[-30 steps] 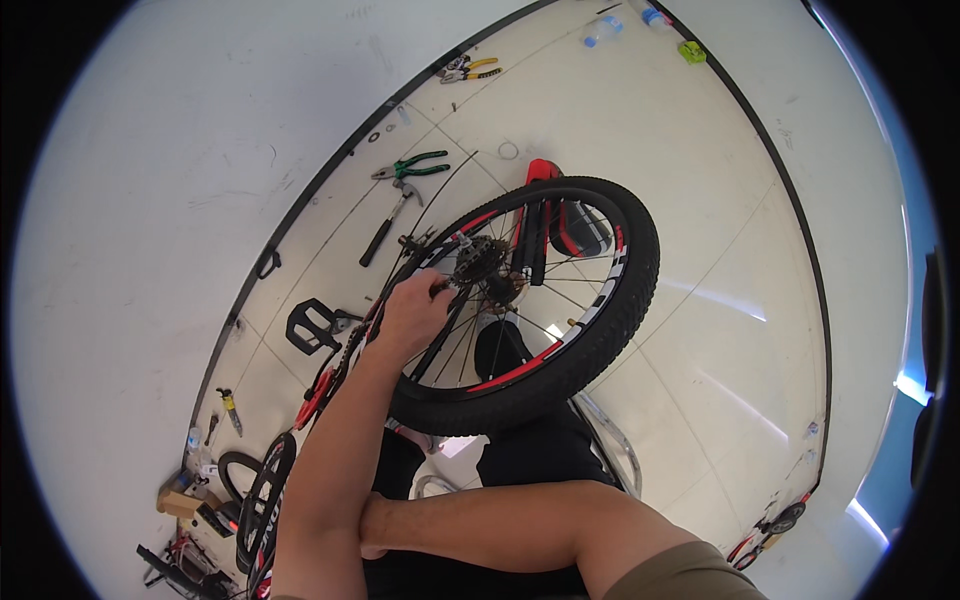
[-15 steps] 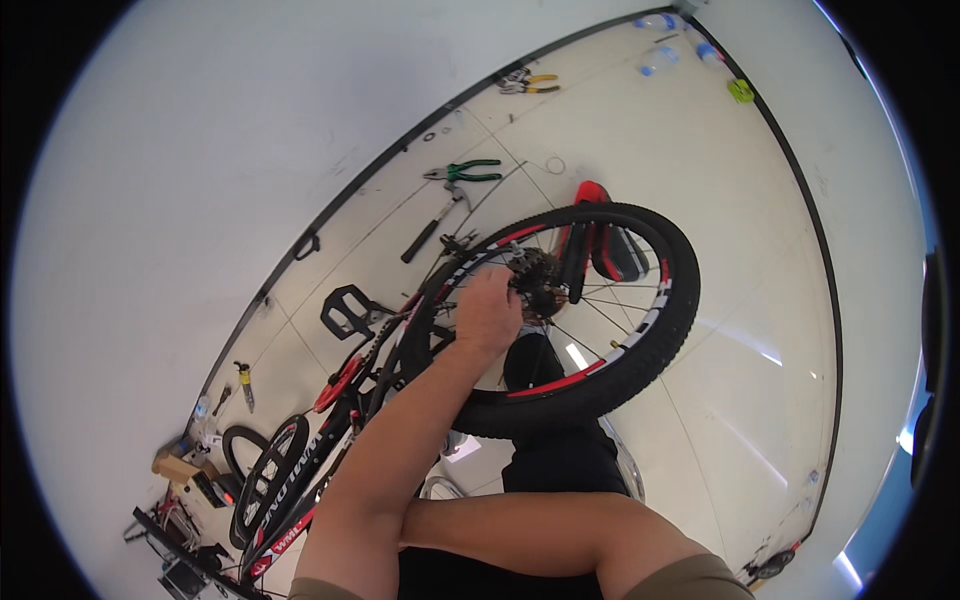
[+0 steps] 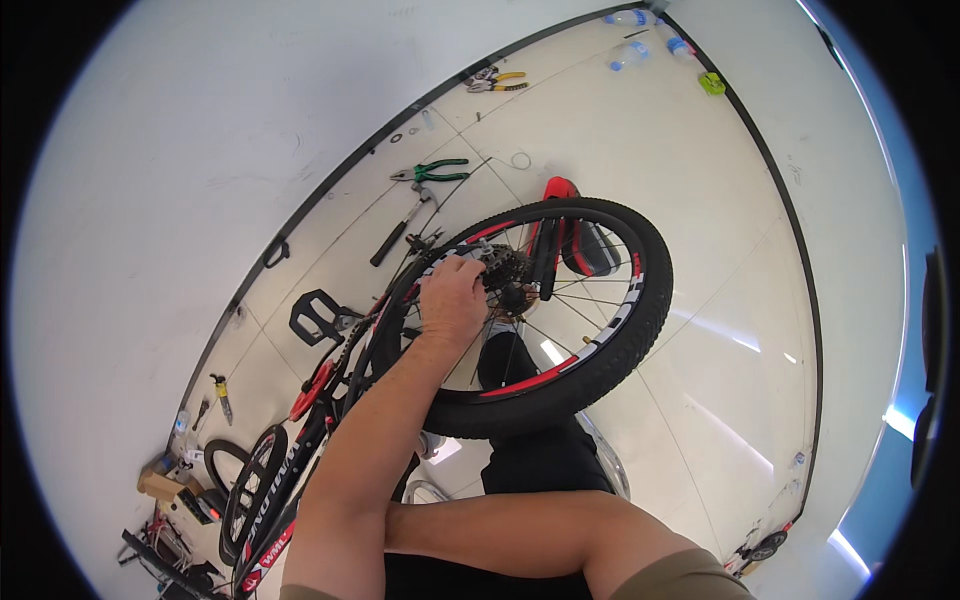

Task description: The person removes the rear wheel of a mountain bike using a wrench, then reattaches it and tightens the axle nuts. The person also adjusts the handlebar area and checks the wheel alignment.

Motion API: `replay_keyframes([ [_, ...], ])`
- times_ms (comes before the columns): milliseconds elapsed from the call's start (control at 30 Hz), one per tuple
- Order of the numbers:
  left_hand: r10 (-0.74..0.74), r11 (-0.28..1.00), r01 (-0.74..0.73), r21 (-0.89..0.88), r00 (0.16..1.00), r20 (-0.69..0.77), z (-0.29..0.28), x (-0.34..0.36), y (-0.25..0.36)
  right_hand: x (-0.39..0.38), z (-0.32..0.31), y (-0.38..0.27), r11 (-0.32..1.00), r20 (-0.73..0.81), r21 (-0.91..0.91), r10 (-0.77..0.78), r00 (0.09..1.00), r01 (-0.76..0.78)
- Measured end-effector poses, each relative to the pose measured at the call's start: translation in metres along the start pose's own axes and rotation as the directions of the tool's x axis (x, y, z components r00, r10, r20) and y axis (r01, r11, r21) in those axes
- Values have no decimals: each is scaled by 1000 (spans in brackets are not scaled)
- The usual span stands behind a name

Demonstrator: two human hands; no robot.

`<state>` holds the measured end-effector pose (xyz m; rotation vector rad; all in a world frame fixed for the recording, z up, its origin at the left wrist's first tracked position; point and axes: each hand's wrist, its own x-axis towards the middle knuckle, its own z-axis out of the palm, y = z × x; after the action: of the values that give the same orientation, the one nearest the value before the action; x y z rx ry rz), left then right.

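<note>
A bicycle wheel (image 3: 610,373) with a black knobby tyre and a red, white and black rim lies tilted before me. My left hand (image 3: 455,300) reaches over its near left side, fingers bent beside the sprocket cassette (image 3: 508,268) at the hub. What the fingertips grip, if anything, is hidden by the hand. The attached bicycle frame (image 3: 300,440), black with red and white, runs down to the lower left. My right forearm (image 3: 490,530) crosses leftward beneath my left arm, and its hand is out of sight. A red-and-black saddle (image 3: 592,248) shows behind the spokes.
Green-handled pliers (image 3: 430,172) and a hammer (image 3: 403,226) lie on the tiled floor beyond the wheel. Yellow-handled pliers (image 3: 497,82) and plastic bottles (image 3: 630,54) are near the wall. A pedal (image 3: 318,316) sticks out leftward; a cardboard box (image 3: 165,480) stands at lower left.
The whole view has shifted, so things appear farther left. My left hand has turned slightly, its fingers now lifted a little off the cassette's side. The wheel stays in about the same pose.
</note>
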<state>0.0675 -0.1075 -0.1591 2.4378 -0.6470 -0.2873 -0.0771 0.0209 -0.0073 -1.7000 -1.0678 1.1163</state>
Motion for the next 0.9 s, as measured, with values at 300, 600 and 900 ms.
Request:
replay_keyframes([
  [300, -63, 998, 63, -29, 998, 2, 9, -10, -2, -1, 5, 2, 998, -111, 31, 57, 992, -54],
  [600, -138, 990, 138, -12, 981, -137, -10, -13, 9, 16, 50, -5, 987, -445, 146, 124, 887, -65],
  [900, -174, 944, 291, -158, 843, 510, -103, -44, 38, 3, -3, -2, 984, -294, 69, 180, 939, -167],
])
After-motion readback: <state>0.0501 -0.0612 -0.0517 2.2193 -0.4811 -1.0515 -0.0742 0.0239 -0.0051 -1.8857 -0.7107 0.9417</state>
